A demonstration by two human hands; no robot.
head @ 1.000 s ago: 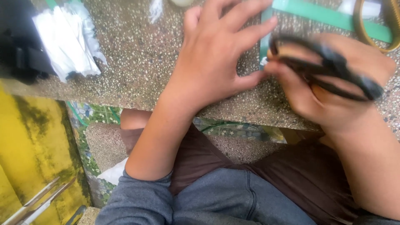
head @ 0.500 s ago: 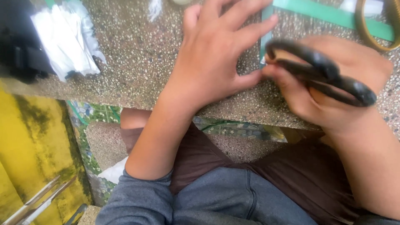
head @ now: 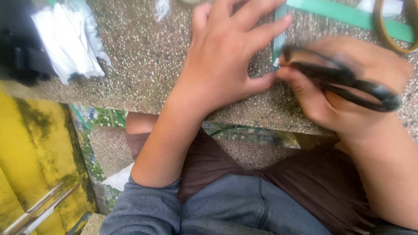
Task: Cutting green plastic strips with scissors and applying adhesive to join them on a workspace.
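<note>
1. Foreground: the person's lap, with grey fabric and a dark brown garment (head: 331, 182), lies nearest the camera; both forearms rise from it toward the bench (head: 143, 65).
2. Left hand (head: 226, 56): open, fingers spread, palm down on the speckled stone bench; it grips nothing. The thumb tip touches the right hand, and the outer fingers lie just beside the near end of a green strip (head: 344, 13).
3. Right hand (head: 344, 95): closed around the black handles of a pair of scissors (head: 344, 80), held above the front edge of the bench. The scissors are blurred; whether the blades are apart cannot be told.
4. Green strip: lies flat on the bench, running from the hands away to the upper right; its near end meets the scissors' tip.
5. Far right: a brown ring-shaped object (head: 392, 26) rests on the strip, partly cut off.
6. Far left: a crumpled white plastic bag (head: 69, 43) beside a black object (head: 19, 48), well apart from both hands.
</note>
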